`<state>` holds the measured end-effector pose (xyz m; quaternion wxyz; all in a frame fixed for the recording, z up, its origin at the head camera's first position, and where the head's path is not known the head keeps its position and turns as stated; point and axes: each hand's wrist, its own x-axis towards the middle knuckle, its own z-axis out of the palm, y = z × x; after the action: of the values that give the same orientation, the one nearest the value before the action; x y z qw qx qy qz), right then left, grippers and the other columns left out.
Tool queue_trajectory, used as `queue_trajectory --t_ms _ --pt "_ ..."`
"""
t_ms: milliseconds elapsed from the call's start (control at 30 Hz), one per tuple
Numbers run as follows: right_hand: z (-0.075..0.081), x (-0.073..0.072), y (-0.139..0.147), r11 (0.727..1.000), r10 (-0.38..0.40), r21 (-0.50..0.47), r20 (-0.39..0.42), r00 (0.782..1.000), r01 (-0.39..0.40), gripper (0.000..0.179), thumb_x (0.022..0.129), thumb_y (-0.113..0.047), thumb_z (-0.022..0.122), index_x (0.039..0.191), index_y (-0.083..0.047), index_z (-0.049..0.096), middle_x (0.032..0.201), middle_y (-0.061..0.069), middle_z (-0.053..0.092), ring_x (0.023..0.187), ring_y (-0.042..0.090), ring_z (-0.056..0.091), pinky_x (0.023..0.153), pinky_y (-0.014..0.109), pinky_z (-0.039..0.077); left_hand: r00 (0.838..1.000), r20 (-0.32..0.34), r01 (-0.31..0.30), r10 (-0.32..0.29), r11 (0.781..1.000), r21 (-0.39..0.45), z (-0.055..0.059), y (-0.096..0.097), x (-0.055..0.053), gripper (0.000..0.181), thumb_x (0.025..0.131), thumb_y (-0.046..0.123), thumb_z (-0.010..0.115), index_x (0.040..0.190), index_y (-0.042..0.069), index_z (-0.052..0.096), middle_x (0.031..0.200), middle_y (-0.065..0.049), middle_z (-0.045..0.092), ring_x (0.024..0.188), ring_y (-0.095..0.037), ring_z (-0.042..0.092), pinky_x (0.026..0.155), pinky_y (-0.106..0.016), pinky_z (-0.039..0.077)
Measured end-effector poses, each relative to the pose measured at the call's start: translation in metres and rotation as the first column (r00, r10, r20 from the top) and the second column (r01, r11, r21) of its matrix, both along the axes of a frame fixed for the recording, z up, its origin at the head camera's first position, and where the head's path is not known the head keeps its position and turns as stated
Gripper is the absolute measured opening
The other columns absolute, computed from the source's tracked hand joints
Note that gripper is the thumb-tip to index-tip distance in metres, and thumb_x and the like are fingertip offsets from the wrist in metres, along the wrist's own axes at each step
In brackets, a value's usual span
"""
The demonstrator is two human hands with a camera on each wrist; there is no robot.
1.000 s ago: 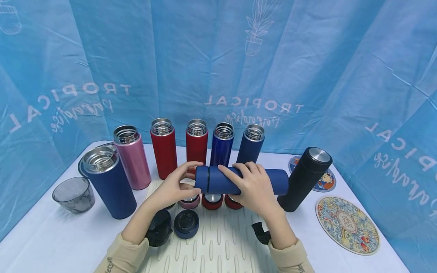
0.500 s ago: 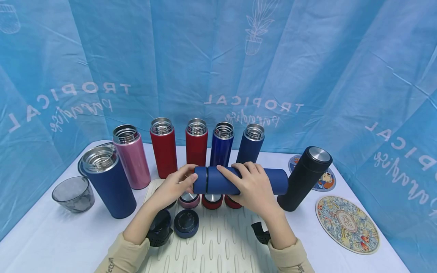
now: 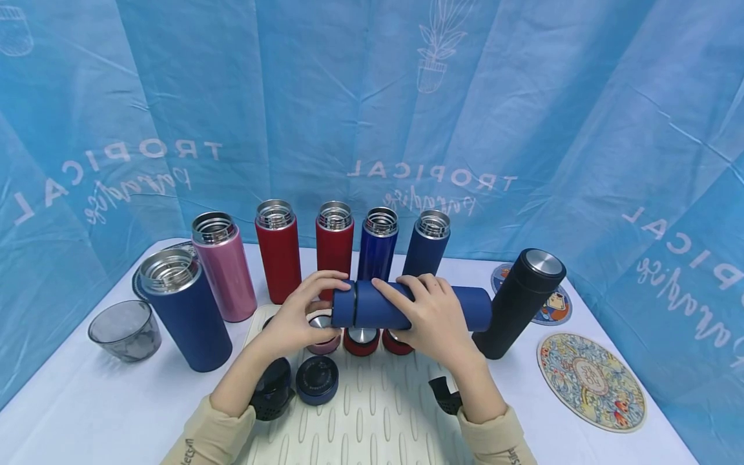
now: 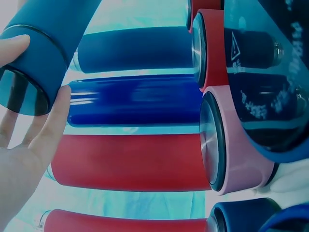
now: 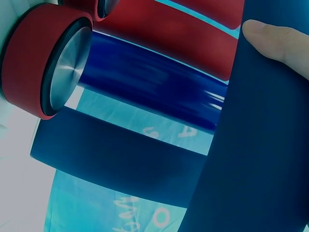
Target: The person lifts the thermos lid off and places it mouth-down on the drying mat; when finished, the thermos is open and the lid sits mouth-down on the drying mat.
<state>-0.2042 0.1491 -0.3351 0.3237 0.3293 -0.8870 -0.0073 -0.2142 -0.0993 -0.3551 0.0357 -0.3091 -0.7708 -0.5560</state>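
Observation:
A matte blue thermos lies sideways in the air above the mat, its lid end to the left. My right hand grips its body from above; in the right wrist view the thumb lies along the blue wall. At the other end my left hand holds the blue lid, fingers on top and thumb below in the head view. Close up, the left wrist view has the thumb on the lid's side and fingertips at its rim. A thin dark seam runs between lid and body.
Open thermoses stand behind: pink, red, glossy blue, several more. A black thermos is upright at right. Several lids, one blue, rest on the cream mat. A glass bowl and round coaster flank them.
My left fingers have turned about the lid, closing in half a second ago and now spread round it again. The right hand and the thermos stay almost still.

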Motion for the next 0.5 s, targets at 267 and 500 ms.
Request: queue_trajectory --t_ms 267,500 --pt "-0.001 -0.0006 -0.0003 1.0 0.011 -0.003 -0.016 1.0 -0.011 0.086 0.06 -0.042 0.084 0.136 -0.032 0.045 0.113 0.009 0.061 0.097 0.03 0.054 0.088 0.048 0.045 0.992 0.122 -0.032 0.033 0.999 -0.014 -0.0001 -0.0017 0.0007 0.069 0.075 0.013 0.074 0.135 0.02 0.041 0.124 -0.011 0.047 0.106 -0.03 0.05 0.081 -0.035 0.053" --pt "-0.0007 -0.0009 -0.0012 1.0 0.017 -0.002 -0.027 0.999 -0.017 0.085 0.061 -0.042 0.083 0.136 -0.033 0.044 0.114 0.009 0.061 0.098 0.03 0.054 0.088 0.048 0.045 0.974 0.21 -0.077 0.081 0.997 -0.028 0.0006 -0.0014 0.0008 0.06 0.082 0.02 0.069 0.136 0.018 0.042 0.12 -0.015 0.05 0.103 -0.03 0.053 0.077 -0.034 0.054"
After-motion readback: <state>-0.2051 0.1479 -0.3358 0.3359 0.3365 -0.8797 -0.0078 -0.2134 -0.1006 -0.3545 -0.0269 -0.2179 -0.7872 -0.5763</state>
